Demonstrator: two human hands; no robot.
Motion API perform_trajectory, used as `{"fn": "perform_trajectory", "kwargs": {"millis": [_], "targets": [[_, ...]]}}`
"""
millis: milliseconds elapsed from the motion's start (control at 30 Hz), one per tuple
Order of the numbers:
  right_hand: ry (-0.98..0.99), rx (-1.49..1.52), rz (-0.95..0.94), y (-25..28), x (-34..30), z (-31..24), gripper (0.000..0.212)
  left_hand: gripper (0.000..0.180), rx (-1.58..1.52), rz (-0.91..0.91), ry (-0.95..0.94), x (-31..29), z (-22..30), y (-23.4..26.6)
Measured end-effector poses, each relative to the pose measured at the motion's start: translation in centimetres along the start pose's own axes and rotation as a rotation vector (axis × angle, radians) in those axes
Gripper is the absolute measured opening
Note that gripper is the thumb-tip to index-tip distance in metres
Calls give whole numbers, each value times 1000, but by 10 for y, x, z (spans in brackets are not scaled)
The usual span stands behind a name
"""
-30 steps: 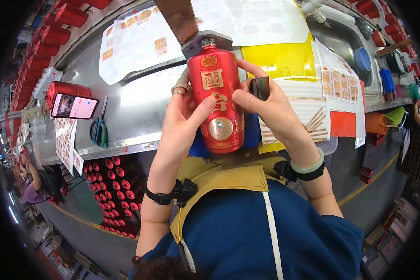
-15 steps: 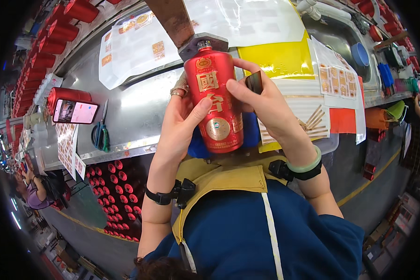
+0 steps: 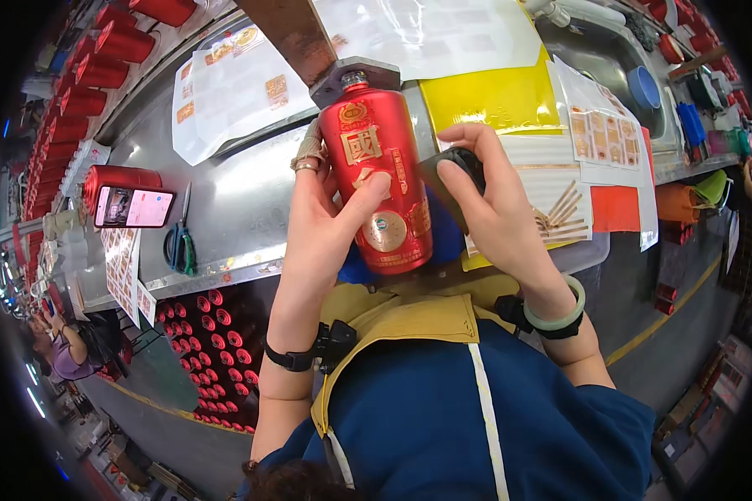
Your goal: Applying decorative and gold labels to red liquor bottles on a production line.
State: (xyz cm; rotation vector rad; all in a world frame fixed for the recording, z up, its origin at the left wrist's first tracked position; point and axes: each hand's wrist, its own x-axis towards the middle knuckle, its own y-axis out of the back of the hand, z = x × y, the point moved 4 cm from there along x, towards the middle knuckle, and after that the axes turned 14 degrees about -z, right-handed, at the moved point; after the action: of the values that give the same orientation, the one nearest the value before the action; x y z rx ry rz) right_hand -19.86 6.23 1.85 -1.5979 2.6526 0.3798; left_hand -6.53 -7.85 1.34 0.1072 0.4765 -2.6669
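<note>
A glossy red bottle (image 3: 405, 134) with gold characters and a round gold seal leans toward me, its dark-capped neck at a grey metal bracket (image 3: 386, 71). My left hand (image 3: 319, 213) is wrapped round its left side, thumb on the front, a ring and finger wraps showing on its fingers. To the right of the bottle, my right hand (image 3: 505, 209) pinches a dark flat piece (image 3: 470, 163) between thumb and fingers. The piece's left edge is close to the bottle's side; I cannot tell whether they touch. Blue padding (image 3: 449, 238) shows beneath the bottle.
Left on the metal bench lie scissors (image 3: 180, 238), a phone (image 3: 134, 206) against a red cup, and a label sheet (image 3: 121, 267). To the right are a yellow sheet (image 3: 493, 104), gold-brown strips (image 3: 564, 209), more labels (image 3: 597, 138) and a sink (image 3: 602, 54).
My right hand has come away from the bottle's front to the right, the dark piece turning in its grip. The bottle has turned and tilted slightly; my left hand still holds it.
</note>
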Motion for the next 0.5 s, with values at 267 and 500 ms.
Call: {"fn": "perform_trajectory", "kwargs": {"millis": [267, 500], "targets": [[70, -121, 15, -7, -13, -19, 17, 83, 66, 20, 15, 0, 1, -3], [-40, -51, 37, -6, -18, -15, 16, 79, 29, 24, 20, 1, 0, -2]]}}
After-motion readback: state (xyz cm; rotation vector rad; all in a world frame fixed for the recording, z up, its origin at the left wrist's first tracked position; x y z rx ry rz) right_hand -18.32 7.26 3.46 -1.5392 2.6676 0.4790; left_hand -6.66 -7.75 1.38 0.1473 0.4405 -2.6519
